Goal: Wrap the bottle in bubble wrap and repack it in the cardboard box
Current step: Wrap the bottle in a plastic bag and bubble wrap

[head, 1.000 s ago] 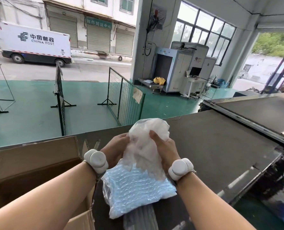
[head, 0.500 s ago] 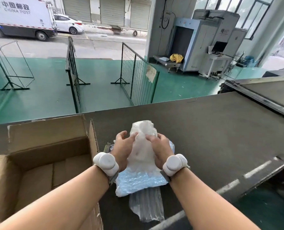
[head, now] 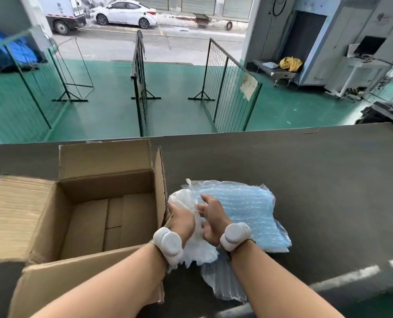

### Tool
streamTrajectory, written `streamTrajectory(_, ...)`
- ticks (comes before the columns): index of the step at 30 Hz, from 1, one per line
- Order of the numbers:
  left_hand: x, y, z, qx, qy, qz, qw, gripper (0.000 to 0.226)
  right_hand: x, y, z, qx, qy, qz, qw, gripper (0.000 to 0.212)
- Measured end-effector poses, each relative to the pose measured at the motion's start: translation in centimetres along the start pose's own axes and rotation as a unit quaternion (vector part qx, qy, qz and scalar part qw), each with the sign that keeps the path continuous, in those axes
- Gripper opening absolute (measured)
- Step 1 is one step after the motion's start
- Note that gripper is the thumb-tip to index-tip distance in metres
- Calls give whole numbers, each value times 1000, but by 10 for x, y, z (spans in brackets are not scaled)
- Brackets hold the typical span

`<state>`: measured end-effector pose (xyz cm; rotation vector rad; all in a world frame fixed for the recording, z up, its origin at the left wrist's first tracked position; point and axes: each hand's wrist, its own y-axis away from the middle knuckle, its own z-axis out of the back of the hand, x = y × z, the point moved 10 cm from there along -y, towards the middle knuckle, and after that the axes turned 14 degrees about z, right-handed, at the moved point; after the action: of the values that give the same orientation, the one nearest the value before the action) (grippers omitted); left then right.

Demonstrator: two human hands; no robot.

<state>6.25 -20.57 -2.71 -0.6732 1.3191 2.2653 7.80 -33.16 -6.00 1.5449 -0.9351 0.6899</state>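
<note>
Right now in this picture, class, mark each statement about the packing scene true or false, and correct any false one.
1. The cardboard box is open. True.
2. The box lies to the right of the hands. False: it is to their left.
3. Both the left hand and right hand are on the white wrapped bundle. True.
4. The blue bubble wrap is inside the box. False: it lies on the grey surface beside it.

1 cardboard box [head: 103, 203], 2 hands, 2 wristbands, 3 fence panels.
</note>
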Motion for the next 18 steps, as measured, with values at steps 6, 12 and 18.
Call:
streamTrajectory(6,12,-22,-2,19,-38,-7,999,54,-30,-19,-20,24,-23,-40,999,74)
streamTrajectory(12,41,-51,-2,41,-104,22,994,45,-58,-17,-18,-5,-14,-90,996,57)
streamTrajectory(18,24,-78,-30,11,-165,-42,985,50,-39,-22,-6,5,-53,-83,995,75)
